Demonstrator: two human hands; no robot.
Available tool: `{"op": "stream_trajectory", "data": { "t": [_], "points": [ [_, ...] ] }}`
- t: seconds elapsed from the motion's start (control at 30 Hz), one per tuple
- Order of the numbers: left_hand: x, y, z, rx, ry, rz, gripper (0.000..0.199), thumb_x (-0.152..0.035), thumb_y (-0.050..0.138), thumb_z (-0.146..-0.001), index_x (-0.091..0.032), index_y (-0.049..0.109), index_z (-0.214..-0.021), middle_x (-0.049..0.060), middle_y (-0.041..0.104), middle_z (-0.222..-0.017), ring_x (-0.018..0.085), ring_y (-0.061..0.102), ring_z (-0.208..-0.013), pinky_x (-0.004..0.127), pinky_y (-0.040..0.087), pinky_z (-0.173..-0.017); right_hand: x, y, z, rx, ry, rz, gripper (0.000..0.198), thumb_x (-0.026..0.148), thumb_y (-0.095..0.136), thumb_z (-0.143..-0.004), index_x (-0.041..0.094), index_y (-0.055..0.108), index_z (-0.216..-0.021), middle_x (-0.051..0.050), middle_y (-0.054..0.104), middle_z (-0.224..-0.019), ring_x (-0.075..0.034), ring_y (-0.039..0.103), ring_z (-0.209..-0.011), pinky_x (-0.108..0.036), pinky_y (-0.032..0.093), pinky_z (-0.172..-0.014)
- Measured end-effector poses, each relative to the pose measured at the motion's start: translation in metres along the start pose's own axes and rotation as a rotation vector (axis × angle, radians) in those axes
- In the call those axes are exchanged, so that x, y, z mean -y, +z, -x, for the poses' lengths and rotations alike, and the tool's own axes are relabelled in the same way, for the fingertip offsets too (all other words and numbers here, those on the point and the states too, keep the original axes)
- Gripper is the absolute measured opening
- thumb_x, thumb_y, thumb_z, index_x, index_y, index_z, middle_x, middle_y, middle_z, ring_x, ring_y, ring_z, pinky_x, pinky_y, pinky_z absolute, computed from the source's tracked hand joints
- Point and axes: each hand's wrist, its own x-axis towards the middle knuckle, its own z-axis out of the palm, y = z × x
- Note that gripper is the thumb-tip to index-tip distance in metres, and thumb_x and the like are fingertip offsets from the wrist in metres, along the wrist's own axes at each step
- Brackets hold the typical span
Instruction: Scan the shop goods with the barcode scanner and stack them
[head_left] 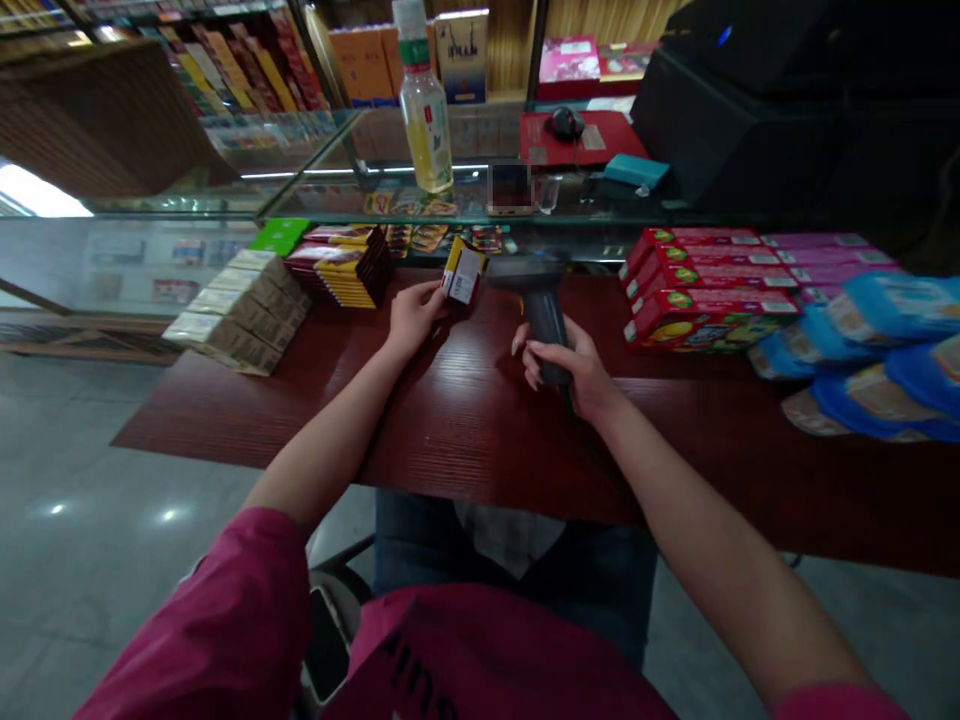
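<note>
My left hand (417,318) pinches a small yellow and dark-red packet (464,275) by its lower left corner, its white label with a barcode turned up toward me. In my right hand (564,362) is a dark handheld barcode scanner (545,318), fingers wrapped round its handle. The scanner's head points left at the packet, a small gap apart, and looks a little blurred. Left of the packet stand stacks of similar yellow and dark-red packets (346,265).
Cream boxes (236,312) and a green box (279,236) stand at the left. Red boxes (705,318), pink boxes (829,265) and blue-lidded tubs (907,305) fill the right. Behind are a glass counter holding a bottle (427,125), a mouse (566,124) and a black machine (750,130).
</note>
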Motion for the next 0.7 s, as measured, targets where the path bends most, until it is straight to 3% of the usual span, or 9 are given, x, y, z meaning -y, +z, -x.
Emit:
{"op": "stream_trajectory", "data": {
  "t": [0.1,0.2,0.57,0.7],
  "points": [
    [0.007,-0.004,-0.003,0.064,-0.143,0.236,0.026,-0.028,0.072,-0.101,-0.013,0.082,-0.12,0.008,0.086,-0.111,0.018,0.081,-0.096,0.027,0.067,-0.087,-0.01,0.016,0.005,0.065,0.045,0.039,0.031,0.037,0.087,-0.081,0.025,0.066,-0.1,0.0,0.071,-0.094,-0.01,0.052,-0.057,-0.026,0.05,-0.045],
    [0.006,-0.001,-0.006,0.074,-0.194,0.309,0.022,-0.022,0.07,-0.103,-0.013,0.082,-0.119,0.007,0.086,-0.108,0.015,0.081,-0.092,0.024,0.067,-0.085,-0.019,0.022,0.004,0.067,0.061,0.052,0.03,0.036,0.087,-0.081,0.025,0.065,-0.098,0.002,0.07,-0.086,-0.009,0.051,-0.054,-0.025,0.048,-0.044],
    [0.0,0.0,0.001,0.121,-0.166,0.33,0.021,-0.025,0.075,-0.101,-0.012,0.082,-0.117,0.01,0.085,-0.114,0.02,0.083,-0.098,0.035,0.068,-0.096,-0.025,0.017,0.004,-0.029,0.071,0.089,0.035,0.032,0.089,-0.08,0.027,0.061,-0.101,0.005,0.065,-0.083,-0.009,0.052,-0.052,-0.025,0.045,-0.043],
    [-0.002,0.0,0.002,0.12,-0.166,0.341,0.022,-0.022,0.075,-0.1,-0.012,0.082,-0.118,0.009,0.086,-0.111,0.02,0.083,-0.099,0.032,0.068,-0.093,-0.024,0.019,0.004,-0.044,0.058,0.083,0.036,0.031,0.089,-0.08,0.028,0.063,-0.105,0.005,0.066,-0.084,-0.009,0.052,-0.052,-0.024,0.044,-0.043]
  ]
}}
